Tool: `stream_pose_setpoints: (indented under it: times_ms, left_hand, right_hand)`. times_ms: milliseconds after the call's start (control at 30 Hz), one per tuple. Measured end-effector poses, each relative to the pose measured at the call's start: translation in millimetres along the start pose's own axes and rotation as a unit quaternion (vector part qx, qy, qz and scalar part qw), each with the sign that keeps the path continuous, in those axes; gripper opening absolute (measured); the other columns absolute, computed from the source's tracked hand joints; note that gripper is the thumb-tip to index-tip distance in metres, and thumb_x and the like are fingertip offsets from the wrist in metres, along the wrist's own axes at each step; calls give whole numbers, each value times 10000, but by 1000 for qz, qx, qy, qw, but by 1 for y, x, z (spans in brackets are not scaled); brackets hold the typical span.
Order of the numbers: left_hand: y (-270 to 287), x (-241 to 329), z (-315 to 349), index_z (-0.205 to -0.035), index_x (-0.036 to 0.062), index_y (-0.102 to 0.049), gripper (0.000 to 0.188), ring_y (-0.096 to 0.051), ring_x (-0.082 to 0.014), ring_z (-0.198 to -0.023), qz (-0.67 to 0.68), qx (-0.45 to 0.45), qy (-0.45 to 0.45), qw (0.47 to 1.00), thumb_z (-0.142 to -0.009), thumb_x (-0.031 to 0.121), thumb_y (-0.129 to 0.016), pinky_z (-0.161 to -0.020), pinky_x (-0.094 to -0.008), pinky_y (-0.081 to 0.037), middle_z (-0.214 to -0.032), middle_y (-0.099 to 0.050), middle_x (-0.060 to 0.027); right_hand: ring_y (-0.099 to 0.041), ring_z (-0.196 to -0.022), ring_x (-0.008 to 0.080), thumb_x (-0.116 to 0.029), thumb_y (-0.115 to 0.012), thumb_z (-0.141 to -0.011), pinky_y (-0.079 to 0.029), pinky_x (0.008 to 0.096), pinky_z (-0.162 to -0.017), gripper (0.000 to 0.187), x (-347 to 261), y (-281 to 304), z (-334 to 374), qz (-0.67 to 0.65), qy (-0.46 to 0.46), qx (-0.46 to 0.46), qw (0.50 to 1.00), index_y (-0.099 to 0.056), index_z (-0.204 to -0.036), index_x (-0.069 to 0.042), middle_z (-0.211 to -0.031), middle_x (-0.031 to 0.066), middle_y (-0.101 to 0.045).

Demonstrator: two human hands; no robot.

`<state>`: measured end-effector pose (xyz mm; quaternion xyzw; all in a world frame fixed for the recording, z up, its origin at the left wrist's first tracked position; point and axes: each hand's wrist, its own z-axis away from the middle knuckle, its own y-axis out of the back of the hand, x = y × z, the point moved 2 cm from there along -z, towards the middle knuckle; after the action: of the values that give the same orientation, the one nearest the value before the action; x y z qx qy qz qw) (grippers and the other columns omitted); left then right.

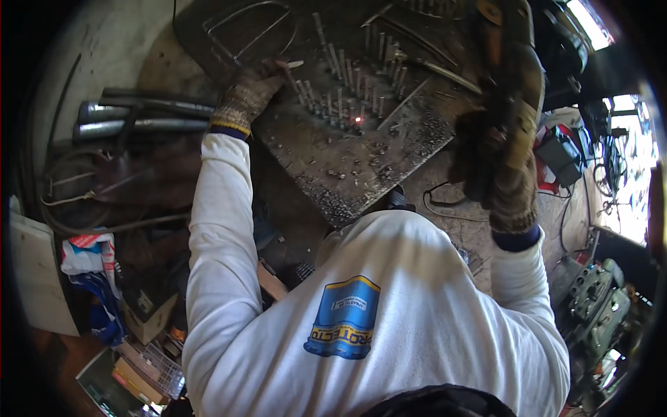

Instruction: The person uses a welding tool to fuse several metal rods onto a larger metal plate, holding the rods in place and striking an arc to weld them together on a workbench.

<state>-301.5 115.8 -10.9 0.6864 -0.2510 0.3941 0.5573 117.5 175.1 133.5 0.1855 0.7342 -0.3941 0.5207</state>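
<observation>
My left hand (249, 97), in a worn knitted glove, reaches to the left side of a dark metal worktable (313, 174). Its fingers are drawn together at the top of a thin upright metal rod (291, 78); what they pinch is hard to make out. A small pale tip shows there. Several more upright metal rods (340, 66) stand in rows on the tabletop. Among their bases a small spot glows orange-red (358, 119). My right hand (514, 191), gloved too, is closed around a dark, bulky object (490, 139) that blur and shadow obscure.
A bent wire frame (243, 42) lies at the table's far left. Loose rods (445, 73) and metal grit cover parts of the top. Metal pipes (146, 126) are stacked at left. Greenish machinery (590, 299) stands at right, below a dark case (559, 156) and cables.
</observation>
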Motion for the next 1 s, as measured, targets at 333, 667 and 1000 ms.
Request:
stream_pose_setpoints:
  times_ms: [333,667,1000]
  left_hand:
    - [1,-8,-10,-1220,64,-620,317,-607,-140,-1060,92,-79,12,993,-915,147,-634,-917,-292,-482,-1147,-666,-33]
    - [-4,-19,-11,-1215,98,-631,282,-572,-104,-1069,31,-55,-16,998,-943,171,-610,-945,-283,-441,-1144,-653,10]
    - [2,-19,-9,-1218,110,-629,284,-574,-119,-1031,-126,-17,-21,992,-942,161,-586,-922,-281,-446,-1131,-651,-4]
  right_hand:
    - [-643,-864,265,-171,-537,-974,-574,354,-690,407,8,-14,21,127,-156,25,979,-438,-1323,15,-1034,169,-614]
    - [-659,-979,296,-182,-659,-909,-585,393,-798,634,36,-11,62,21,-242,57,968,-327,-1424,-16,-1123,207,-608]
    - [-573,-1126,220,-307,-692,-881,-466,337,-964,789,75,-33,56,151,-162,-72,972,-269,-1485,-25,-1292,164,-539]
